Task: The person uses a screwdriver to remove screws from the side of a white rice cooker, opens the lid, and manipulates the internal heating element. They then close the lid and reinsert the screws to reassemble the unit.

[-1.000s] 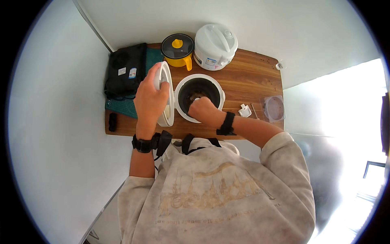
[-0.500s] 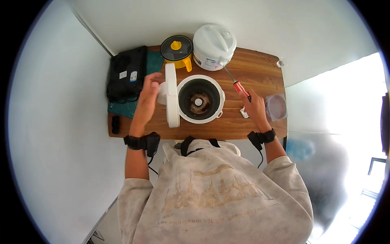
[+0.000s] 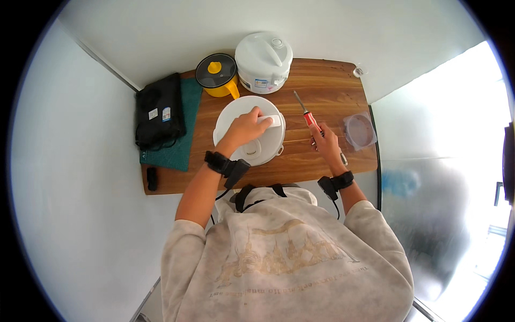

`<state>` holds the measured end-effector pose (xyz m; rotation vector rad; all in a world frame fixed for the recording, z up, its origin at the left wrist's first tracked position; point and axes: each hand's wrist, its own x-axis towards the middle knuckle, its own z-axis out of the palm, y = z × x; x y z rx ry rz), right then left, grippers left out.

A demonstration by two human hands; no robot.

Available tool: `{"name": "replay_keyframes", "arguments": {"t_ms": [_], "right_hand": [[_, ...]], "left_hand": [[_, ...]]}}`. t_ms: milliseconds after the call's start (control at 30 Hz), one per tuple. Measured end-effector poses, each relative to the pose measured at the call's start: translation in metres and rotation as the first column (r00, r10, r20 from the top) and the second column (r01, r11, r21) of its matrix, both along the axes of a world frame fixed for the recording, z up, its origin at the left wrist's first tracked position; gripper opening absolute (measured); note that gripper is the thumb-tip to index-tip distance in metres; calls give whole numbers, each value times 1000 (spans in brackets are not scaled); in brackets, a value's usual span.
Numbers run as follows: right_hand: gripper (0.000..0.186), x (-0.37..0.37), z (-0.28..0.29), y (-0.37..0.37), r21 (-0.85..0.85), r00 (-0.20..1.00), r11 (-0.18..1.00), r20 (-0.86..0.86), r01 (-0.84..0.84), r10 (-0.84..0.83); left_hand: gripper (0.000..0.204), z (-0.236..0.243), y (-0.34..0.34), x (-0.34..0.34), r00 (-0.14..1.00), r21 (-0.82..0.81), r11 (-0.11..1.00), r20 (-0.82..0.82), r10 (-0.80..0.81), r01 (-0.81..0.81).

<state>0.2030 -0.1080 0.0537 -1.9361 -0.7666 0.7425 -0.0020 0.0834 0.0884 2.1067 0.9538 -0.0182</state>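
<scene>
Item: white rice cooker [image 3: 250,138], front centre of the wooden table [image 3: 327,80]. Half a second ago its lid stood raised on edge at the cooker's left side, with the dark inner bowl exposed; the lid now lies flat over the body and the bowl is hidden. Judged from this, the work inside the bowl appears finished or paused — the cooker is shut again.

Item: left hand [image 3: 247,127]. Rests palm-down on the closed lid, fingers curled over the white handle bar near the lid's right edge, pressing or gripping it. Forearm rises from the lower edge at a slant toward the upper right; a dark wrist strap sits just below the hand.

Item: right hand [image 3: 326,144]. Half a second ago it reached for a tool lying on the table; it now has that tool in hand. Fingers are closed around the red handle of the screwdriver [image 3: 307,114], shaft pointing away toward the far edge. Wrist is straight, with a dark strap behind it — hand just right of the cooker, not touching it.

Surroundings: second white rice cooker [image 3: 264,61] at the back; yellow pot with a dark lid [image 3: 216,73] just left of it; black bag [image 3: 160,110] on a green mat [image 3: 182,145] at the table's left end; small clear container [image 3: 360,130] near the right edge.
</scene>
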Motion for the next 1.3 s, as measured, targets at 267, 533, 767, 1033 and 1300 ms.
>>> {"name": "replay_keyframes", "arguments": {"t_ms": [267,533,767,1033,1300], "right_hand": [[41,-2,-7,-11,-14,997,999,-65,-36,35],[43,-4,-14,-19,-65,997,997,-72,-32,27],[45,-1,-10,-11,-90,992,988,-30,-124,122],[43,5,-27,-4,-125,985,982,-122,-140,124],[48,12,-77,-20,-249,976,950,-153,-187,152]], "left_hand": [[54,-14,-8,29,971,117,992,-225,75,-50],[53,-19,-7,33,965,109,994,-257,52,-25],[53,-22,-2,32,967,112,993,-255,7,23],[56,-23,23,0,981,45,982,-61,-183,186],[57,5,26,-22,961,134,984,-265,-76,115]]}}
